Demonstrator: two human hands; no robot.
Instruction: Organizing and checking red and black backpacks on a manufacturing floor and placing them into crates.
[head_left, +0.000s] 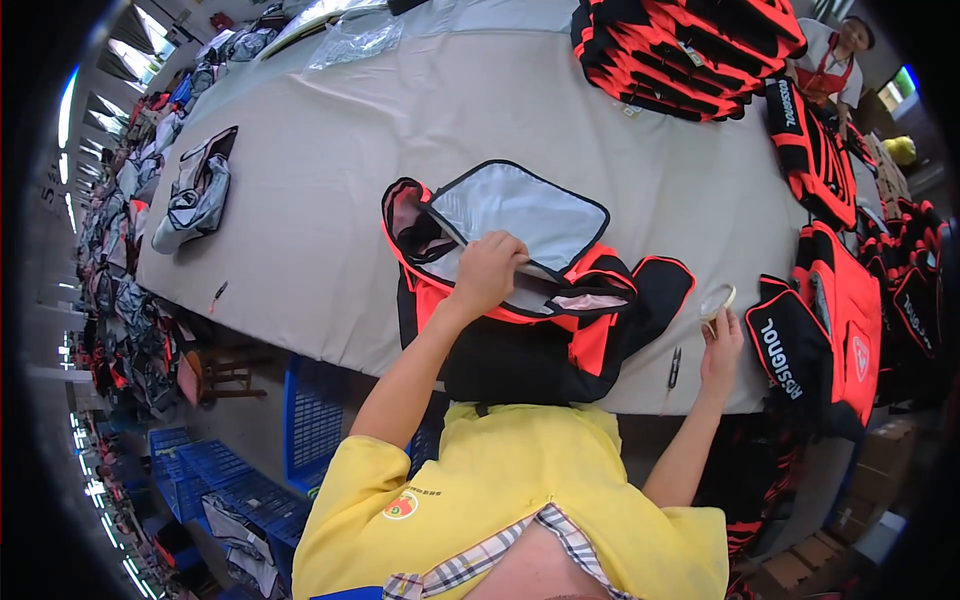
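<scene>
Head cam, clock read from pic ctr: pale cloth-covered table (310,240) fills most of the upper half, rounding off toward 9 o'c. Past its edge at 9 o'c, a long heap of mixed fabric pcs (130,280). Wearer's yellow shirt (530,460) at 6 o'c. Stack of red/blk bags (690,60) on the table btwn 1 and 2 o'c. Main item, red/blk bag (530,350), sits mid-table at the near edge, dead ctr, right in front of the wearer; mouth open, grey-lined flap (530,215) laid back twd 12. Another red bag (840,310) w/ blk side at 3 o'c, one more red/blk bag (812,160) at 2 o'c; co-worker (828,80) in red apron just beyond it. Blue crates (312,420) below table level approx 8 o'c, wooden stool (215,380) btwn 8 and 9. Grey fabric piece (200,195) crumpled on table nr 10; clear plastic sheet (355,40) at 11. L hand (488,268) at ctr, fingers closed, gripping the flap's near edge. R hand (722,345) nr 3 o'c, fingers closed on a pale ring-shaped roll (718,300), held upright-ish. Smallest: thin dark tool (674,367) lying btwn 3 and 4, just left of R hand; slim reddish tool (217,297) at 9, nr table edge.
</scene>
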